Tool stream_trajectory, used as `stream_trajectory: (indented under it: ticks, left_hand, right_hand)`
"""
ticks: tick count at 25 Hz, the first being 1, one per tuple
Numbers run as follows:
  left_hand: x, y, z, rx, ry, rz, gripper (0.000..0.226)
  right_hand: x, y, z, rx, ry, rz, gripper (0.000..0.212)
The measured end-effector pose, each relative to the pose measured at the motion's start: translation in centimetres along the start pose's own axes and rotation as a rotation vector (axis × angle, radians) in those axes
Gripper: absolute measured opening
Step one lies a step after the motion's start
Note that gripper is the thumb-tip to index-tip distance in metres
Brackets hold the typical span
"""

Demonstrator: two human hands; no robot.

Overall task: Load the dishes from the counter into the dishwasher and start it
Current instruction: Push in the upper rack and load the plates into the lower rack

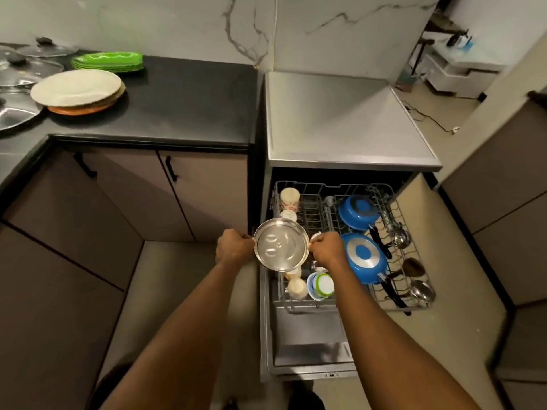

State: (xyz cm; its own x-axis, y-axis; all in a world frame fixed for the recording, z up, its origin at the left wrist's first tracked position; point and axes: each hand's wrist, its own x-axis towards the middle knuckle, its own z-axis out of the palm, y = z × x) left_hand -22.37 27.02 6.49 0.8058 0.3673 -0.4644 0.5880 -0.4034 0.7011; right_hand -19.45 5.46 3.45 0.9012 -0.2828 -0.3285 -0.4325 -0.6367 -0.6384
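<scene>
Loading step: steel plate [281, 245] held at opposite rims, left grip [233, 247] and right grip [325, 250], over rack [355, 184]; next, probably seating upright in a free slot.

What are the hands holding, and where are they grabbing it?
A round steel plate. The left hand grips the rim on its left side and the right hand grips the rim on the opposite side.

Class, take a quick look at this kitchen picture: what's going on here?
A person holds a round steel plate by its edges, left hand and right hand on either side, over the dishwasher's pulled-out wire rack. The rack holds two blue pans, steel ladles and cups. A stack of green plates and a stack of cream plates sit on the black counter.
</scene>
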Motion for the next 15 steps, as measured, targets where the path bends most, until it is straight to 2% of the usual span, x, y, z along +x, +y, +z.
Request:
stream_trajectory:
  ticks: [7, 12, 14, 15]
  left_hand:
    - [1.0, 3.4, 10.9, 0.035, -0.057, -0.033, 0.009]
    - [5.3, 5.3, 18.3, -0.2, -0.041, -0.237, 0.033]
    - [8.5, 5.7, 21.1, -0.244, -0.027, -0.296, 0.044]
    - [10.5, 5.7, 22.5, -0.249, -0.012, -0.296, 0.051]
  right_hand:
    - [7.5, 7.4, -5.2, -0.032, -0.078, 0.047, 0.015]
    - [15.2, 11.9, -5.6, 0.004, -0.154, 0.064, 0.023]
    - [18.0, 13.5, -4.4, 0.079, -0.103, 0.064, 0.029]
    - [19.4, 14.0, -3.7, 0.121, -0.06, 0.044, 0.025]
